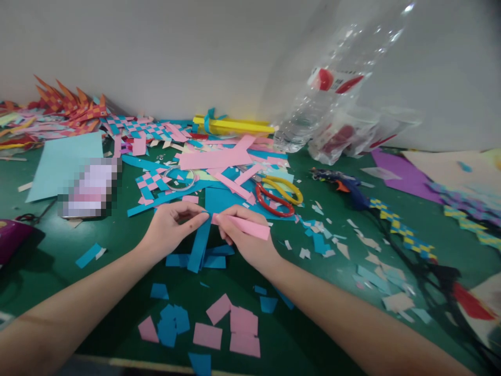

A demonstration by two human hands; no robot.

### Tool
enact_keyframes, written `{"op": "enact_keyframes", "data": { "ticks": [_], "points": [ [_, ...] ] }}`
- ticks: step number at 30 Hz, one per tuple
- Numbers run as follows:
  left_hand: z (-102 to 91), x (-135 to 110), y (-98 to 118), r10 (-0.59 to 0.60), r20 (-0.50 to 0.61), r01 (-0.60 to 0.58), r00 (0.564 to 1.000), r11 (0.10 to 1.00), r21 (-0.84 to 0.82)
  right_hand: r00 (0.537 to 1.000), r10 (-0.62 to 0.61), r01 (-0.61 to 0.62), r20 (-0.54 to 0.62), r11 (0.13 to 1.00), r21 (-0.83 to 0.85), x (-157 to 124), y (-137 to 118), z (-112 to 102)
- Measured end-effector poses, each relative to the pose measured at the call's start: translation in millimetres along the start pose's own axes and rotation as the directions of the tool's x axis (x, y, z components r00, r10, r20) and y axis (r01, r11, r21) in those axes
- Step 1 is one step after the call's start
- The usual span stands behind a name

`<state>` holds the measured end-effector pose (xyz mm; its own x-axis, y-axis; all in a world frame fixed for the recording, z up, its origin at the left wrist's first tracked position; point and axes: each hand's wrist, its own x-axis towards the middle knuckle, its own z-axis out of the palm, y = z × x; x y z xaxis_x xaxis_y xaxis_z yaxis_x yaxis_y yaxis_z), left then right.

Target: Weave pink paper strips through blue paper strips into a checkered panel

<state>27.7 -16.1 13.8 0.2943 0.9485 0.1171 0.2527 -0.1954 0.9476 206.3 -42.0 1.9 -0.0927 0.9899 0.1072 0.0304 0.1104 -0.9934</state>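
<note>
Pink paper strip (256, 229) is clamped between the fingers of the right hand (246, 235), above the middle of the green desk (117, 297). Its short end sits right by the blue paper strip (200, 245) that the left hand (172, 224) pinches with thumb and forefinger together; whether the papers touch, I cannot tell. Loose blue strips (177, 260) lie just below, and pink scraps (207, 336) toward the front edge. Best, I'd judge, to grip both close to their near ends, keep the edges square and press lightly, so nothing creases or slips
</note>
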Motion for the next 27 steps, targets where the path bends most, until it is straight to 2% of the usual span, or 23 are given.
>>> {"op": "enact_keyframes", "data": {
  "ticks": [4, 6, 11, 15, 16, 18, 20, 22, 24, 27],
  "points": [
    [-0.3, 0.0, -0.6, -0.003, 0.003, 0.003, 1.000, 1.000, -0.002, 1.000, -0.025, 0.025, 0.009, 1.000, 0.015, 0.0, 0.7, -0.4],
    [-1.7, 0.9, -2.2, 0.006, -0.029, -0.006, 1.000, 1.000, -0.002, 0.999, -0.052, 0.052, -0.008, 0.999, 0.002, 1.0, 0.5, -1.7],
    [-10.8, 9.3, -11.4, -0.050, -0.200, 0.036, 0.979, 0.996, -0.076, 0.989, -0.120, 0.119, -0.087, 0.993, -0.025, 8.3, 3.5, -9.0],
    [-19.3, 17.7, -19.0, -0.143, -0.341, 0.065, 0.929, 0.971, -0.229, 0.987, -0.127, 0.127, -0.099, 0.992, -0.007, 12.0, 5.7, -14.7],
    [-20.6, 19.2, -20.4, -0.164, -0.375, 0.065, 0.912, 0.963, -0.263, 0.986, -0.154, 0.151, -0.062, 0.987, -0.053, 11.7, 5.4, -15.2],
    [-21.9, 21.4, -22.5, -0.185, -0.429, 0.052, 0.884, 0.952, -0.303, 0.969, -0.227, 0.242, 0.097, 0.951, -0.191, 9.4, 4.1, -14.6],
    [-21.7, 22.2, -23.6, -0.172, -0.459, 0.027, 0.872, 0.952, -0.305, 0.904, -0.268, 0.377, 0.332, 0.866, -0.329, 6.2, 2.8, -12.2],
    [-20.8, 22.0, -23.9, -0.148, -0.467, 0.002, 0.872, 0.955, -0.298, 0.817, -0.241, 0.496, 0.523, 0.756, -0.426, 3.3, 1.9, -9.2],
    [-20.0, 21.5, -23.8, -0.139, -0.462, -0.005, 0.876, 0.955, -0.296, 0.772, -0.185, 0.549, 0.608, 0.677, -0.490, 1.6, 1.4, -6.8],
    [-19.7, 21.3, -23.6, -0.145, -0.463, -0.008, 0.874, 0.950, -0.312, 0.768, -0.127, 0.525, 0.628, 0.687, -0.502, 1.7, 1.9, -5.5]
  ]
}}
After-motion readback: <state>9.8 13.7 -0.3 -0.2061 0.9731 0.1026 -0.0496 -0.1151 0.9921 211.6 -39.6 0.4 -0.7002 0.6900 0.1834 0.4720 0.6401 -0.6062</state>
